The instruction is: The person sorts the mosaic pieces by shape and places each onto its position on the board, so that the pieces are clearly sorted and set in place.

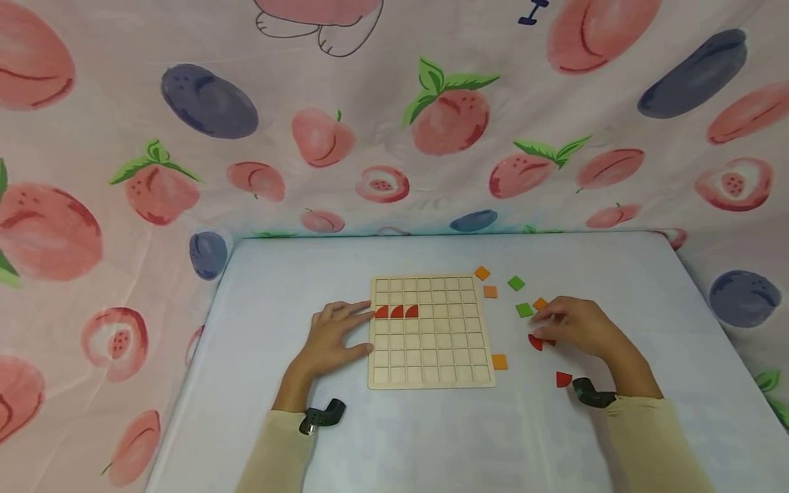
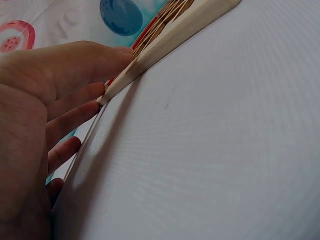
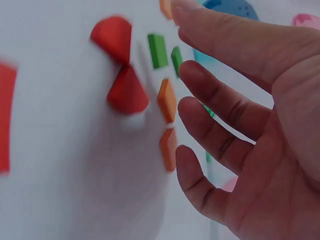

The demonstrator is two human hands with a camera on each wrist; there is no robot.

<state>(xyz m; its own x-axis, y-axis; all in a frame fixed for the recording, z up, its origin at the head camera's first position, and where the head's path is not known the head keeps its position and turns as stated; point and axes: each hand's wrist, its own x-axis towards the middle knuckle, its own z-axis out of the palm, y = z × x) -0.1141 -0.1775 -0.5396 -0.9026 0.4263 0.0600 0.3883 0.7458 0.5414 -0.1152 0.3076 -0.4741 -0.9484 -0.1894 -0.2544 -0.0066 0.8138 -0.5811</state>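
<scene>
My left hand rests at the left edge of a square wooden grid board, fingertips and thumb touching its side. In the left wrist view, those fingers are extended along the board's rim. Three red quarter-circle pieces sit side by side in the third row from the top, at its left end. On the right, my right hand hovers over two red quarter-circle pieces on the table. The right wrist view shows its fingers loosely bent, holding nothing, beside the red pieces.
Orange squares and green squares lie scattered right of the board. Another red piece is near the right wrist's black camera. A white cloth covers the table; a fruit-print curtain hangs behind it.
</scene>
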